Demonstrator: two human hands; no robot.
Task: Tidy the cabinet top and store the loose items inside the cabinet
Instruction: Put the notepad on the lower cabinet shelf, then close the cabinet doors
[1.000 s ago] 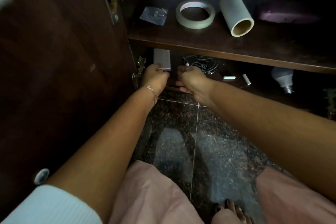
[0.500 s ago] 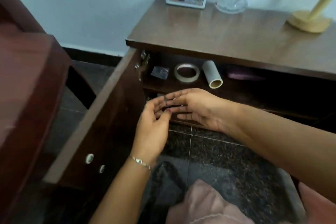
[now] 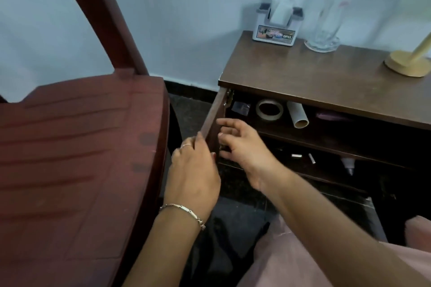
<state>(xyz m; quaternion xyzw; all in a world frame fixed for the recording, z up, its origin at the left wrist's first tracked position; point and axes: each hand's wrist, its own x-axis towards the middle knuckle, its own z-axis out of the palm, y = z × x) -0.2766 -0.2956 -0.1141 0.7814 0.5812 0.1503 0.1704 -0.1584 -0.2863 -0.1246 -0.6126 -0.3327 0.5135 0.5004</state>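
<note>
While the left hand is pinching the cabinet door by its free edge, at 9 o'clock of the shelf | right hand is hovering, loosely curled, holding nothing | door is looking stiff, light, hinged: that edge is offering best leverage.

Pale blue wall, black skirting at base; dark speckled stone floor; maroon plastic chair at left
</note>
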